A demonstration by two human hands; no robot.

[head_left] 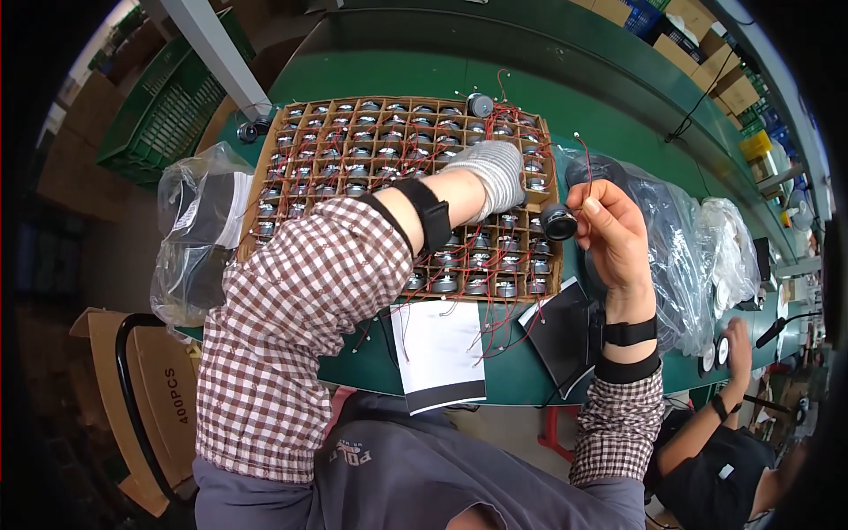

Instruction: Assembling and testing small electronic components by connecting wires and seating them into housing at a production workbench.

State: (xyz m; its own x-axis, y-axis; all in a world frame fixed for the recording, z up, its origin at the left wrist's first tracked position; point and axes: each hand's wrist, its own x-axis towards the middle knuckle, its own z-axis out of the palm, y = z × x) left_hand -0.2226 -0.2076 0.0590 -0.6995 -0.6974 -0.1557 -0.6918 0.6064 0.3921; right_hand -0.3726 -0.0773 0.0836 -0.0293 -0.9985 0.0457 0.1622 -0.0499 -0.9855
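My right hand [614, 225] is bare and closed, pinching a small round black speaker [558, 223] at the right edge of the box. A thin red wire [586, 163] from it sticks up past my fingertips. My left hand [493, 177], in a grey-and-white striped knit glove, reaches over the divided cardboard box [250, 212]; its fingers are hidden behind the back of the hand. Rows of similar speakers with red wires fill the box's cells. One loose speaker [480, 105] rests on top of the dividers near the far edge.
Clear plastic bags [199, 234] flank the box on the left, and more plastic wrap [676, 256] covers dark goods at right. A white sheet [439, 353] and a dark booklet [565, 340] lie in front. Another person's hand [738, 349] works at far right. A carton [132, 397] stands lower left.
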